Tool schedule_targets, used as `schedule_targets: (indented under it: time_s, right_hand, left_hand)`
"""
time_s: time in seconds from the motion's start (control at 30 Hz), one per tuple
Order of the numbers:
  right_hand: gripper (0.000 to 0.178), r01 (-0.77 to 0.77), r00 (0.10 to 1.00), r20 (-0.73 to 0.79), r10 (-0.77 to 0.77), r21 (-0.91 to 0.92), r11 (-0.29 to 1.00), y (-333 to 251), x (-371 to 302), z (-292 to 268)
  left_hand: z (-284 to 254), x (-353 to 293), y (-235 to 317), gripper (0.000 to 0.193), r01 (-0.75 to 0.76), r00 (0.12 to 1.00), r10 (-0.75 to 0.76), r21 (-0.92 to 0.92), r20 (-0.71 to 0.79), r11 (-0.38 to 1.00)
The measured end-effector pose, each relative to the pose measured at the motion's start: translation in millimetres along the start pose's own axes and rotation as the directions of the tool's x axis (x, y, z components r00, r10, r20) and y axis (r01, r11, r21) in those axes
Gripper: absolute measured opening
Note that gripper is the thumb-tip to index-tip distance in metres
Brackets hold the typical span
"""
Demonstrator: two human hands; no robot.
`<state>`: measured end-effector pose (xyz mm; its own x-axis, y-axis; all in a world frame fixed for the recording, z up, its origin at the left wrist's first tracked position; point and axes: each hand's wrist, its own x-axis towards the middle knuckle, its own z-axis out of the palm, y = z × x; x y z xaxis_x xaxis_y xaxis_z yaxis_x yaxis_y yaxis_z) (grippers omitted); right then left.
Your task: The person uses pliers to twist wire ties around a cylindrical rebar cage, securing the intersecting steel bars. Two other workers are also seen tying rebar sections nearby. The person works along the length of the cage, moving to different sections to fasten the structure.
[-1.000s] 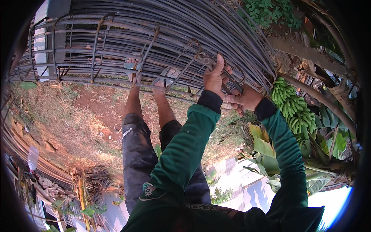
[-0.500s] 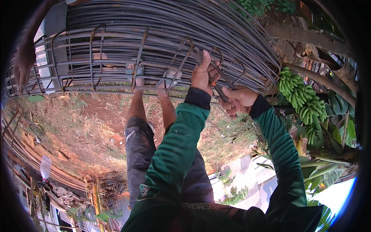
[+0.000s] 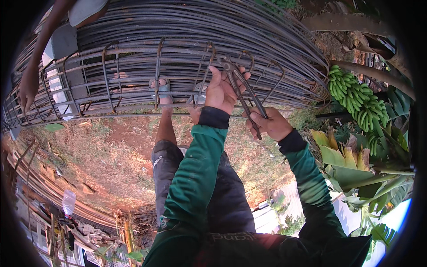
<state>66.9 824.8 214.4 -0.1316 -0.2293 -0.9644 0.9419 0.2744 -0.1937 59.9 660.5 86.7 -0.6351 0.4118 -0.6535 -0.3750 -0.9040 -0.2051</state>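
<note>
A pair of long-handled pincers (image 3: 240, 99) lies slantwise in front of me, its jaws touching or just above a rebar cage (image 3: 159, 73). My right hand (image 3: 270, 123) is closed round the handle ends, which stand slightly apart. Beside the upper handles is my left hand (image 3: 221, 92), palm up, with thumb and fingers apart; some of its fingers are hidden behind the tool. Square bent stirrups cross the cage's long bars. Whether any tie wire is in the jaws is too small to tell.
Under and beyond the cage runs a thick bundle of long steel bars (image 3: 200, 22). Another person's hand (image 3: 29, 91) hangs over the cage's left end. Green bananas (image 3: 358, 100) hang at right. My feet stand by the cage. A clear plastic bottle (image 3: 69, 202) is at lower left.
My left hand has opened and shifted left. The pincers have turned into plainer view, with my right hand still holding the handles and lower. The other person's arm has moved slightly.
</note>
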Motion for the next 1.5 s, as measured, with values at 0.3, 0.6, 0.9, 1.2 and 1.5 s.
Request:
schedule_targets:
  time_s: [0.3,0.6,0.9,1.2,1.5]
  right_hand:
    - [0.042,-0.018,0.854,0.437,-0.283,0.568,0.823,43.9,-21.8,37.3]
    - [0.044,0.297,0.826,0.227,-0.517,0.604,0.740,71.1,-30.6,50.9]
    - [0.019,0.395,0.589,-0.596,-0.545,-0.377,0.838,120.0,62.2,16.2]
    - [0.037,-0.045,0.343,-0.634,-0.693,-0.748,0.662,138.0,135.0,15.4]
    - [0.032,0.436,0.801,-0.350,-0.485,-0.214,0.874,229.9,91.2,213.0]
  left_hand:
    - [-32.9,-17.5,-4.4,0.023,-0.099,0.988,0.129,0.292,-0.084,0.951]
    - [-28.2,-47.8,33.0,0.020,-0.136,0.907,0.395,0.785,-0.147,0.605]
    - [-63.5,-110.9,35.4,0.026,0.001,0.951,0.198,0.639,-0.239,0.769]
    - [-138.1,-171.9,38.3,0.029,-0.046,0.940,0.238,0.603,-0.244,0.796]
    - [-222.7,-302.7,41.6,0.022,-0.065,0.903,0.321,0.647,-0.286,0.760]
